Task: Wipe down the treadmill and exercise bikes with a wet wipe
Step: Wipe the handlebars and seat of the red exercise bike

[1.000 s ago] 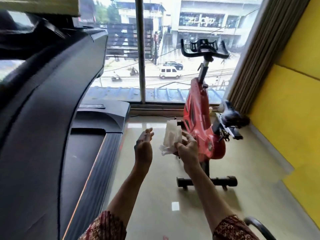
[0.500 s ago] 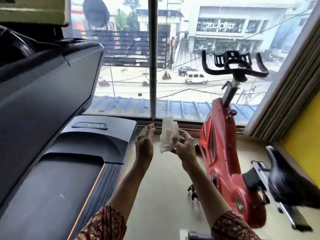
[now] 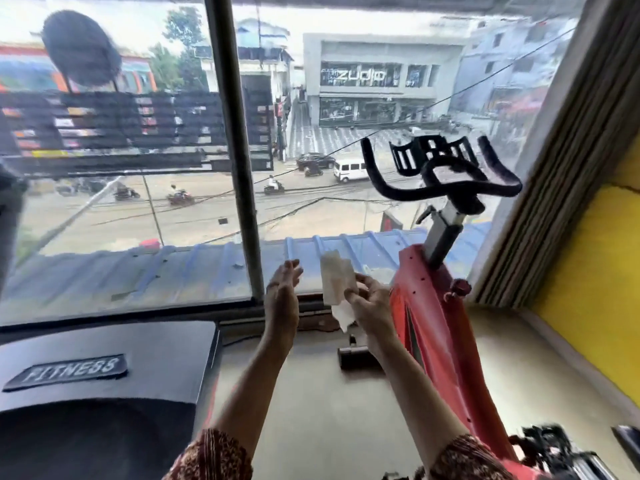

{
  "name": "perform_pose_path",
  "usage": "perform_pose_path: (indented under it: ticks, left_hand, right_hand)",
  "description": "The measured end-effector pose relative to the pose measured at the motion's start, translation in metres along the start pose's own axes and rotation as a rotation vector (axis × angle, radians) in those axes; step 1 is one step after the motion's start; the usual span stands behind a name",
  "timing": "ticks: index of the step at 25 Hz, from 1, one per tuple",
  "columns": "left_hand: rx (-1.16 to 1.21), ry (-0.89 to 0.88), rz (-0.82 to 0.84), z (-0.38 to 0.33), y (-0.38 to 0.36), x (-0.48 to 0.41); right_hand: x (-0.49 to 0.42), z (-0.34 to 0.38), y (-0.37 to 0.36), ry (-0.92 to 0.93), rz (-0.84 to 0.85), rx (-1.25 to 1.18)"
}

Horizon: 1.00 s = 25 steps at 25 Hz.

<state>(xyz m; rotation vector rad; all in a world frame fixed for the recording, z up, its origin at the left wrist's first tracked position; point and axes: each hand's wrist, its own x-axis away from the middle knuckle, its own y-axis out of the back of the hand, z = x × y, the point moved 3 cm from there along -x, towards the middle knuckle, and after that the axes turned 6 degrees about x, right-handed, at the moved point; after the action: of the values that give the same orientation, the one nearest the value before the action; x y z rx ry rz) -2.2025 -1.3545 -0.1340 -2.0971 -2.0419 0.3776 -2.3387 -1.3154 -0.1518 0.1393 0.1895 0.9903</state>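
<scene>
At frame center, right hand (image 3: 370, 303) pinches the wet wipe (image 3: 337, 282); left hand (image 3: 284, 292), fingers straight and together, is beside it, left of the red exercise bike (image 3: 433, 327).

Treadmill (image 3: 104, 375) on the left, exercise bike (image 3: 433, 323) on the right, both facing the window (image 3: 138, 202).
Between them, over the floor (image 3: 311, 410), the right hand (image 3: 370, 306) holds the wet wipe (image 3: 337, 282) just left of the bike frame. The left hand (image 3: 282, 299) is beside the wipe, apart from it. The handlebars (image 3: 440, 174) stand above, before the glass.
</scene>
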Motion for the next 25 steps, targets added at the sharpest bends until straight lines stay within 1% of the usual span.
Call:
perform_pose_path:
  ticks: [4, 6, 10, 13, 16, 18, 20, 22, 23, 25]
  left_hand:
    - [-0.025, 0.002, 0.139, 0.004, -0.041, -0.113]
    - [-0.022, 0.033, 0.185, 0.011, -0.06, -0.154]
    - [-0.048, 0.025, 0.285, 0.035, -0.087, -0.224]
    - [-0.101, -0.027, 0.294, 0.054, -0.106, -0.303]
    - [-0.156, -0.095, 0.345, 0.062, -0.139, -0.381]
    - [-0.168, -0.159, 0.4, 0.056, -0.166, -0.423]
    - [-0.168, -0.266, 0.453, 0.047, -0.192, -0.464]
    - [-0.132, -0.342, 0.487, 0.045, -0.213, -0.501]
    - [-0.109, -0.347, 0.506, 0.047, -0.222, -0.517]
    - [-0.066, -0.33, 0.539, 0.056, -0.236, -0.542]
  right_hand:
    - [-0.091, 0.015, -0.009, 0.028, -0.135, 0.008]
    - [-0.129, 0.013, -0.01, 0.029, -0.202, 0.044]
    - [-0.208, 0.003, -0.017, 0.012, -0.297, 0.065]
    - [-0.284, 0.009, -0.025, 0.11, -0.371, 0.13]
    - [-0.356, 0.027, -0.026, 0.214, -0.466, 0.195]
    - [-0.398, 0.047, -0.024, 0.287, -0.557, 0.226]
    - [-0.44, 0.067, -0.027, 0.422, -0.663, 0.35]
    - [-0.485, 0.079, -0.031, 0.542, -0.732, 0.542]
    - [-0.507, 0.079, -0.035, 0.566, -0.727, 0.63]
    - [-0.541, 0.069, -0.045, 0.51, -0.606, 0.8]
